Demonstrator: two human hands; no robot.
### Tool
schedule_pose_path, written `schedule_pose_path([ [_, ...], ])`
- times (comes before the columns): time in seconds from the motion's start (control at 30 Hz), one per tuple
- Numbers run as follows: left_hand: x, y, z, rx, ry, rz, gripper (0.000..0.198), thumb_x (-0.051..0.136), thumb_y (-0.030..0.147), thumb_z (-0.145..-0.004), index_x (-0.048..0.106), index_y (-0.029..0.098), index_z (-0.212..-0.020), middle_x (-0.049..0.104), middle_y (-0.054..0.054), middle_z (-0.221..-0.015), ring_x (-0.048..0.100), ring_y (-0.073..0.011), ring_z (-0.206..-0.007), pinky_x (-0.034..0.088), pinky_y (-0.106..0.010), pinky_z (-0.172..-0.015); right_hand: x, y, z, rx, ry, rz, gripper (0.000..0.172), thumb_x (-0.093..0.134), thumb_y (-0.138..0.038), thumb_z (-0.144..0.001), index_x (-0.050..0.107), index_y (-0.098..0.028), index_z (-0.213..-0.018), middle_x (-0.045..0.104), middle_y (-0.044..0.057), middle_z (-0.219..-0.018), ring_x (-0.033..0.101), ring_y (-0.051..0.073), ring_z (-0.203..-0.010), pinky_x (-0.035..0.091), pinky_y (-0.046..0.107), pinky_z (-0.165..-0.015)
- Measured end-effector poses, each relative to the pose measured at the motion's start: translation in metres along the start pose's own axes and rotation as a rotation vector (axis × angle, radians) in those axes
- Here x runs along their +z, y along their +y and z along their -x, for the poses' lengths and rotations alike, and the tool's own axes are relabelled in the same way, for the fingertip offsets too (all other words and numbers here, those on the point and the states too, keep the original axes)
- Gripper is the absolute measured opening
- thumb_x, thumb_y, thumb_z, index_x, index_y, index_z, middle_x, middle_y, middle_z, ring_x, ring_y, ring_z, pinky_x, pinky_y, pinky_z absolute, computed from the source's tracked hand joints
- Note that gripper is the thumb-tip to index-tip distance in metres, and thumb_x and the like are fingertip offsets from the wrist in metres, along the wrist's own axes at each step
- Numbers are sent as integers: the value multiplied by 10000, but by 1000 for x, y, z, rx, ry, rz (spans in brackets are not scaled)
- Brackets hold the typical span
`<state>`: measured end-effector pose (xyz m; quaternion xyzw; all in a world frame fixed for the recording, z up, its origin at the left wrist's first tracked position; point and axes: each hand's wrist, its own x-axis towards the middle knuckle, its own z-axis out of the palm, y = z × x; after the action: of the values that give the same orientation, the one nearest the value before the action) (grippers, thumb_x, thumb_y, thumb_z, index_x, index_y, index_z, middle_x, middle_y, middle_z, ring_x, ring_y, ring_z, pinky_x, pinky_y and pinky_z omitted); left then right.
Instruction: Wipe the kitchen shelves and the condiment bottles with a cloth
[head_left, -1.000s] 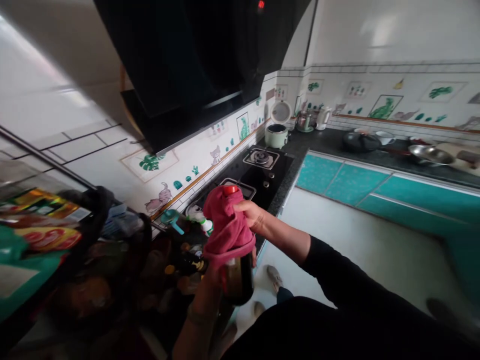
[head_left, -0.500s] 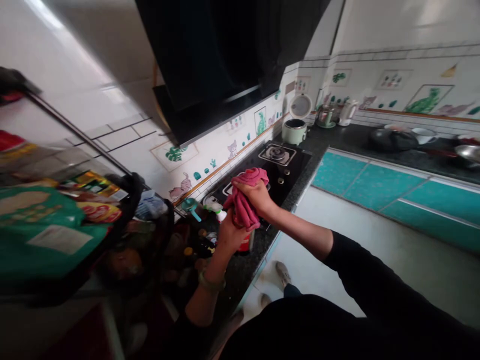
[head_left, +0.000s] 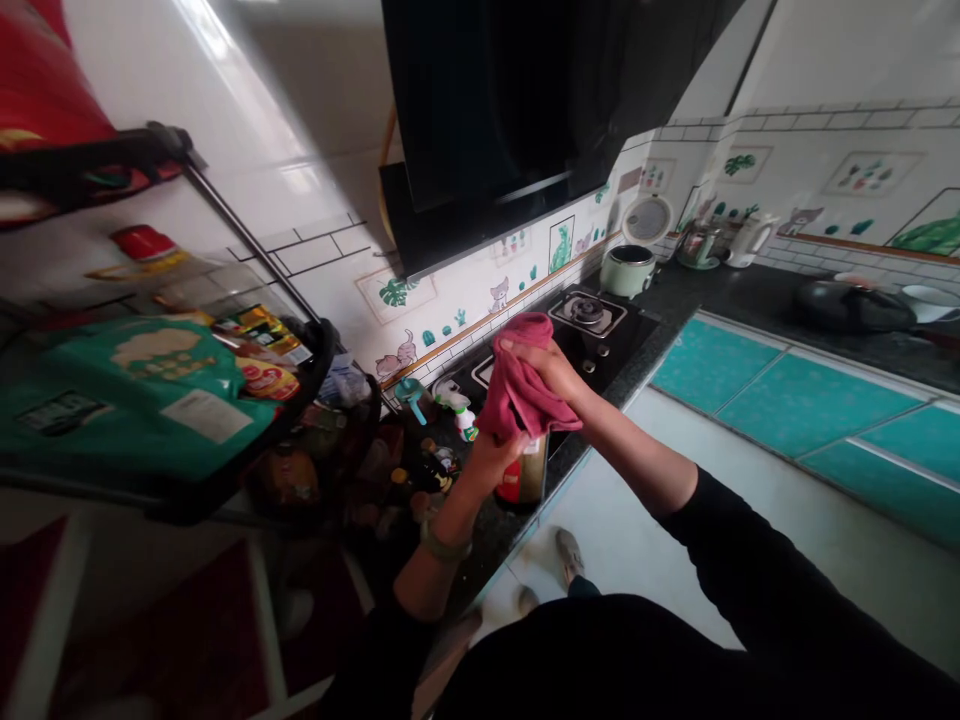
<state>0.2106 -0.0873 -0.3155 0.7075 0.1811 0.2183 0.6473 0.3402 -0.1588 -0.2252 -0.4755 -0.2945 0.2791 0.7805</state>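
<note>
My right hand (head_left: 544,366) is closed on a crumpled pink cloth (head_left: 517,385), which hangs in folds over the upper part of a large bottle. That bottle (head_left: 531,472) has a brownish body and a red label. Lower down, my left hand (head_left: 496,458) is wrapped round the bottle just under the cloth; its fingers are partly hidden. The bottle's top is covered by cloth and hand. A white and green spray bottle (head_left: 465,424) stands just left of the cloth, beside a teal-handled jug (head_left: 412,398).
Behind the cloth lies a black gas hob (head_left: 600,345), with a pale green rice cooker (head_left: 628,272), lid up, beyond it. A dark range hood (head_left: 517,110) hangs above. To the left, a rack holds a teal bag (head_left: 142,400). Small bottles (head_left: 420,475) crowd the counter.
The view has shifted left, so things appear further right. The cloth has been turned and spread, its lower edge now draping to the right, and more of the bottle shows beneath it.
</note>
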Motion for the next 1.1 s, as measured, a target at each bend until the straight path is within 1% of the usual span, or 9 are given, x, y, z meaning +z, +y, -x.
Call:
schedule_pose_path([
  [0.1,-5,4,-10,73,125,-239,742,941,442,-609,709,208,-1274,790,-101,-1132,738,-338,-1139,596,-440,-1025,10,9,-2,-171,203,59,374,863,-469,-757,584,-219,-753,595,-19,-741,544,131,-690,546,256,-693],
  [0.17,-12,5,-12,141,117,-282,922,958,436,-598,618,235,-1430,752,-111,-1303,706,-335,-1242,569,-434,-1089,8,9,-2,-165,222,27,397,888,-464,-733,575,-226,-780,592,-19,-749,541,133,-679,544,265,-682],
  [0.27,-23,3,-4,66,-165,74,960,936,617,-612,612,230,-1429,707,-148,-1400,688,-353,-1303,582,-450,-1088,-5,-8,1,-18,86,-93,421,879,-515,-738,584,-230,-831,616,-10,-751,573,152,-672,572,299,-691],
  [0.37,-24,2,16,-133,-502,417,969,888,824,-517,720,189,-1229,762,-204,-1215,722,-427,-1211,633,-502,-951,-18,-36,2,26,-39,-142,367,762,-537,-872,563,-240,-788,601,-1,-709,573,147,-648,565,290,-684],
  [0.43,-17,4,29,-194,-587,536,896,850,822,-563,735,164,-1160,773,-210,-1107,756,-419,-1095,641,-494,-866,-20,-49,2,-7,-77,-128,358,747,-504,-894,549,-245,-746,585,-5,-695,553,137,-631,541,276,-653],
  [0.6,-4,18,42,-224,-342,429,750,901,535,-648,677,149,-1251,784,-128,-1081,760,-271,-875,617,-387,-816,-8,-48,6,-110,38,-31,400,833,-521,-820,562,-234,-757,570,-20,-714,520,150,-640,502,296,-630],
  [0.8,-13,20,30,165,221,-290,927,938,354,-613,590,180,-1454,707,-150,-1398,656,-358,-1329,524,-496,-1154,12,-2,31,-153,297,216,423,877,-504,-754,618,-184,-854,656,3,-810,586,160,-725,512,287,-696],
  [0.93,-19,23,30,233,173,-242,958,940,287,-562,603,184,-1453,705,-143,-1419,648,-369,-1353,538,-500,-1158,14,5,36,-64,150,82,432,930,-492,-707,664,-176,-835,687,15,-817,609,152,-702,534,277,-687],
  [1.1,-23,27,43,-12,-5,91,774,949,388,-582,712,179,-1289,792,-79,-1173,742,-317,-1104,608,-422,-994,-8,-9,25,64,-200,-145,511,979,-497,-589,697,-193,-888,726,11,-825,696,179,-763,620,311,-792],
])
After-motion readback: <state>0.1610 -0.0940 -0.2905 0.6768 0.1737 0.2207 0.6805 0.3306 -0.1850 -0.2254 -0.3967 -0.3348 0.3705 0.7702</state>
